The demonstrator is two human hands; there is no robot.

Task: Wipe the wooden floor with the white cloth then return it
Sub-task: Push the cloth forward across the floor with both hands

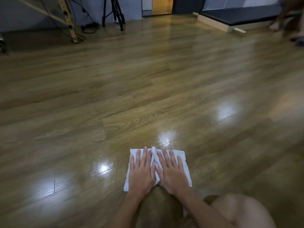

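Open wooden floor (148, 89) stretched ahead of the hands; a tripod (113, 14), cables (87, 27) and a wooden frame (69, 22) crowded its far-left corner, a low platform (230, 18) its far-right edge.

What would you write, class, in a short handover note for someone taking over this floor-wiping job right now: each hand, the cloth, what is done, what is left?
Left hand: flat, fingers straight, pressing the white cloth.
Right hand: the same, beside it.
The cloth lies spread on the wooden floor just ahead of the person's knee, bunched into a ridge between the hands.
Done: cloth is down and wiping is under way; how much has been covered cannot be told.
Left: finish wiping, then return the cloth.
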